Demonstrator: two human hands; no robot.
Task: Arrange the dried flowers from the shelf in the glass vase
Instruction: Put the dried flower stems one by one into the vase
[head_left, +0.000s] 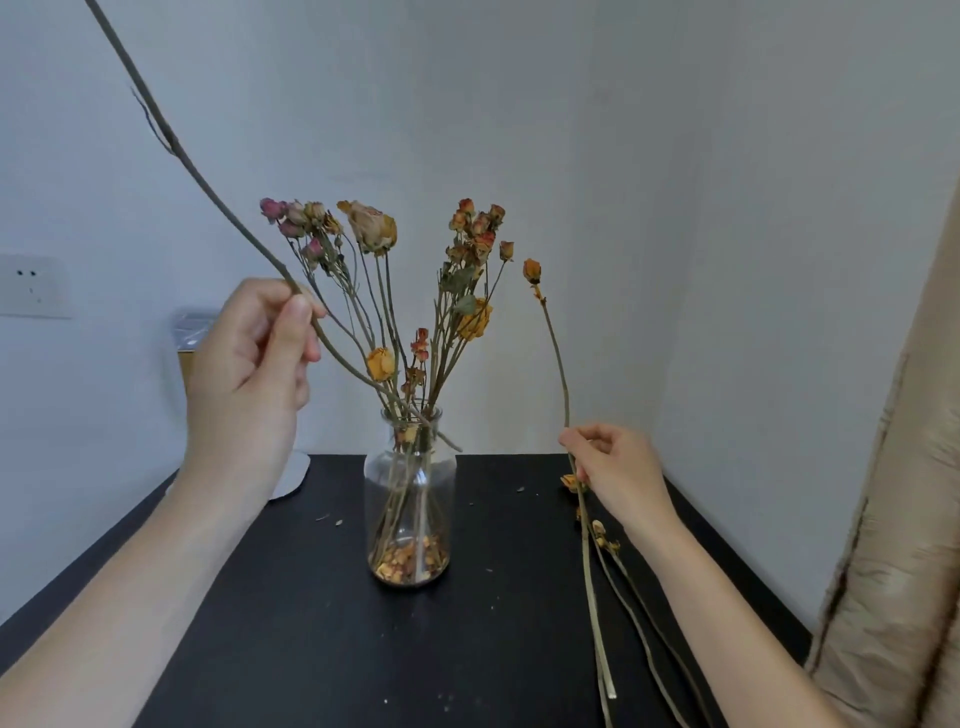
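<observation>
Fingers: two hands, both gripping. The left hand (254, 353) pinches a long bare stem (171, 140) between its thumb and curled fingers (293, 332). The right hand (618, 467) pinches a thin bud stem (558, 358) at its fingertips.
Wall: one pale grey wall (623, 156) behind everything.
Tabletop: one black tabletop (311, 597), with the vase standing at its middle.
Fabric: one beige padded fabric (893, 571) hanging down the right edge.
Glass vase: one clear glass vase (379, 483), upright, between the two hands. A layer of dried petals (408, 564) lies at its bottom.
Dried flowers: they stand in the vase, fanned out above the neck. There is one pink bud cluster (291, 218) at left and one large pale rose (371, 226) beside it. At right is one orange-red bud cluster (478, 223), with two yellow roses (475, 319) lower down and one small sprig of red buds (420, 345) between them.
Long bare stem: one, slanting from the top left corner down through the left hand and across the front of the vase neck. Its tip ends just right of the neck.
Bud stem: one, held upright to the right of the vase, topped by one orange bud (532, 271).
Loose stems: three loose stems (592, 613) below the right hand, running toward the near edge. Whether the palest is the lower end of the held bud stem cannot be told.
Socket: one white wall socket (31, 286), far left.
Crumbs: a few small crumbs (322, 517) scattered on the tabletop.
</observation>
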